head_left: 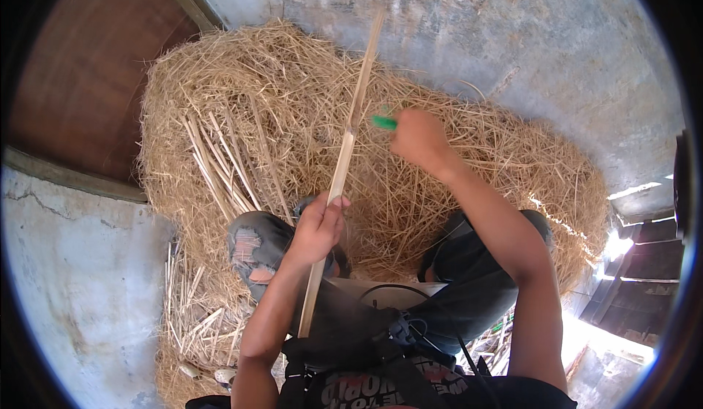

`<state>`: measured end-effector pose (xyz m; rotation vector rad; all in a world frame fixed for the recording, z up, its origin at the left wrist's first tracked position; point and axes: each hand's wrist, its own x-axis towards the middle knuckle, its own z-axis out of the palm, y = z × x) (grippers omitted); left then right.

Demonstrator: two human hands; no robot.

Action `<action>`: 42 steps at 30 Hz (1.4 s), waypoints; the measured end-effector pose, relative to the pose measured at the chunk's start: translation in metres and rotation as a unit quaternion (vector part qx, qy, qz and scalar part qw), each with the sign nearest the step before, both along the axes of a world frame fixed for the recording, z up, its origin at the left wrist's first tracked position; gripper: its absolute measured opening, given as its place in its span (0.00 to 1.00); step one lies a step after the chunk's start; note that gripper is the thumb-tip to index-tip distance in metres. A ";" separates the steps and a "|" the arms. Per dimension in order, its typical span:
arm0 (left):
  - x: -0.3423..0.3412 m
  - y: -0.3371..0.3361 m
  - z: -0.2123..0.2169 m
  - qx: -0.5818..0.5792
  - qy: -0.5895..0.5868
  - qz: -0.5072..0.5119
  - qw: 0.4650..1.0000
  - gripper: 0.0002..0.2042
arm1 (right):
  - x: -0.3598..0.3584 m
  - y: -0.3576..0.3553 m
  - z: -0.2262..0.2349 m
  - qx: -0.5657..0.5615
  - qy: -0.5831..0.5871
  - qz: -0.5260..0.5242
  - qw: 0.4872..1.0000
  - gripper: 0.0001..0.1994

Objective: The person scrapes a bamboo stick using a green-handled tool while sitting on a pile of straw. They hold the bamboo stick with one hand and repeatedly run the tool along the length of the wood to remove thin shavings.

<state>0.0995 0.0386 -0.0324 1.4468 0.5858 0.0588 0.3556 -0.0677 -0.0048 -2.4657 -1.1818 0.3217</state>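
My left hand (pixel 318 226) grips a long pale bamboo strip (pixel 344 153) near its middle. The strip runs from my lap up and away over a large heap of straw-like shavings (pixel 293 101). My right hand (pixel 419 138) is closed on a tool with a green handle (pixel 384 122), held against the strip about where it splits into thinner slivers. The tool's blade is hidden behind the strip. I sit with knees bent, in torn grey jeans (pixel 253 244).
Several cut bamboo strips (pixel 220 164) lie on the heap at left, more on the floor (pixel 198 321) at lower left. A grey plastered wall (pixel 512 35) stands behind, a brown wooden door (pixel 88 79) at upper left, dark wooden steps (pixel 637 270) at right.
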 end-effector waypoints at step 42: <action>0.006 -0.011 0.000 0.481 0.089 -0.027 0.872 0.11 | -0.032 0.004 -0.030 0.006 -0.005 -0.005 1.000 0.07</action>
